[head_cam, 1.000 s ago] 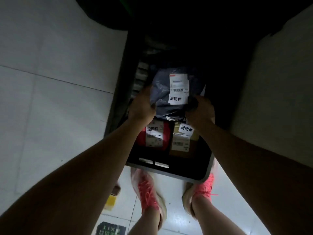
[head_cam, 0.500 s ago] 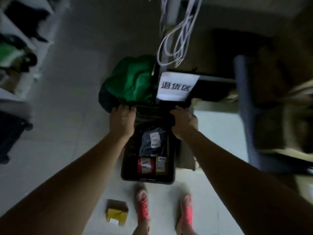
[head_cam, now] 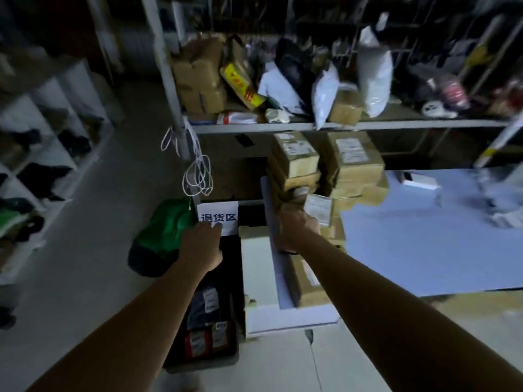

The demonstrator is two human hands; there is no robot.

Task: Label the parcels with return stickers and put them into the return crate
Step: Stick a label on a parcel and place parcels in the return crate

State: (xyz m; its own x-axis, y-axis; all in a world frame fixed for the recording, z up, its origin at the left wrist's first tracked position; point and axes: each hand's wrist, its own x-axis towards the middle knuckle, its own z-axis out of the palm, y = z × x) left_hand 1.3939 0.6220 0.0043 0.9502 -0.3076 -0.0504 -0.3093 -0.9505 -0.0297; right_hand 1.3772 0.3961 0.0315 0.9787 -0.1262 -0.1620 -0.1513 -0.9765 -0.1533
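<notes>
Three parcels [head_cam: 208, 302] with white stickers lie in the dark crate [head_cam: 203, 364] on the floor. Above its far end is the left hand [head_cam: 201, 246], just under a white sign [head_cam: 219, 213]. The right hand [head_cam: 294, 232] is at stacked boxes [head_cam: 353, 165] on the blue worktop [head_cam: 424, 244]. Whether either hand's fingers hold anything cannot be told.
</notes>
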